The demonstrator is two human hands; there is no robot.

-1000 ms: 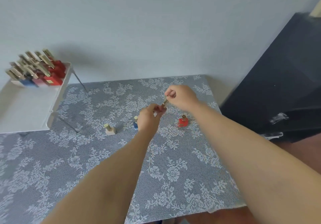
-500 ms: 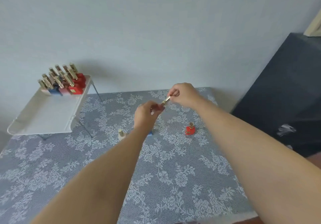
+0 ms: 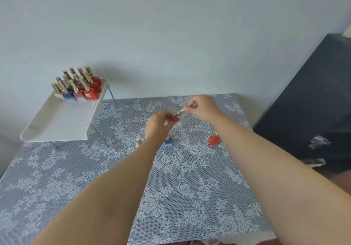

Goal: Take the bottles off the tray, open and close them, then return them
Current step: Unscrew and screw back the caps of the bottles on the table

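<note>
My left hand (image 3: pixel 157 125) is closed around a small bottle held above the table, its body mostly hidden in my fingers. My right hand (image 3: pixel 201 106) pinches that bottle's gold cap (image 3: pixel 179 113). Whether the cap sits on the bottle or off it I cannot tell. On the lace cloth below stand a red bottle (image 3: pixel 213 140), a blue bottle (image 3: pixel 168 142) and a pale bottle (image 3: pixel 138 142), partly behind my left forearm. The white tray (image 3: pixel 62 123) on thin legs stands at the left, with several gold-capped bottles (image 3: pixel 79 87) grouped at its far end.
The table (image 3: pixel 180 178) carries a grey-blue lace cloth and backs onto a pale wall. A dark cabinet (image 3: pixel 313 102) stands to the right, past the table's edge.
The camera has swung, so the tray and table now sit further right and lower in view. Both hands stay together on the bottle and its cap, with little change in grip.
</note>
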